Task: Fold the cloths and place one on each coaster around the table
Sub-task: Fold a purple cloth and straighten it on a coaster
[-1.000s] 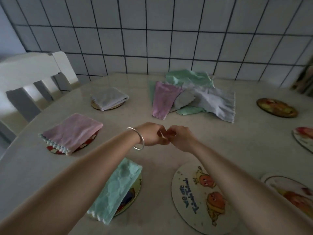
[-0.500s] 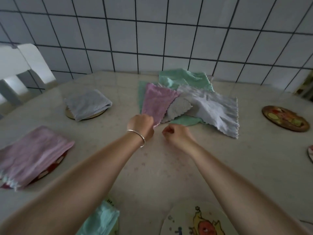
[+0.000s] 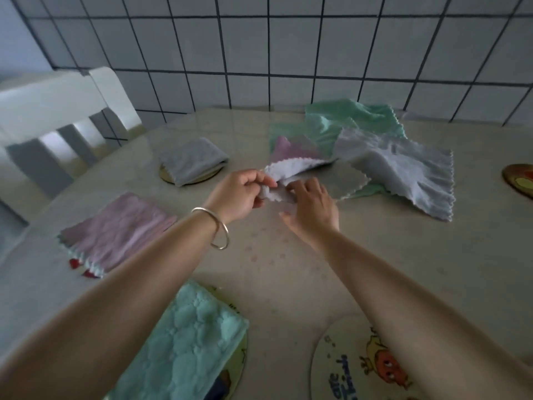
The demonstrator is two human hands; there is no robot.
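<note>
At the bench (image 3: 288, 284), my left hand (image 3: 240, 194) pinches the near corner of a pale cloth (image 3: 291, 168) and lifts it off the loose pile (image 3: 360, 140) by the tiled wall; my right hand (image 3: 313, 206) lies over the same corner, fingers curled, though I cannot tell whether it grips. The risk, as I judge it: the cloth overlaps the grey cloth (image 3: 398, 171) and a pink cloth (image 3: 291, 148), so a quick pull could drag them along or scatter the pile. Open bench lies between my arms for folding. Folded cloths already cover three coasters on my left; the printed coaster (image 3: 346, 370) near my right arm is bare.
</note>
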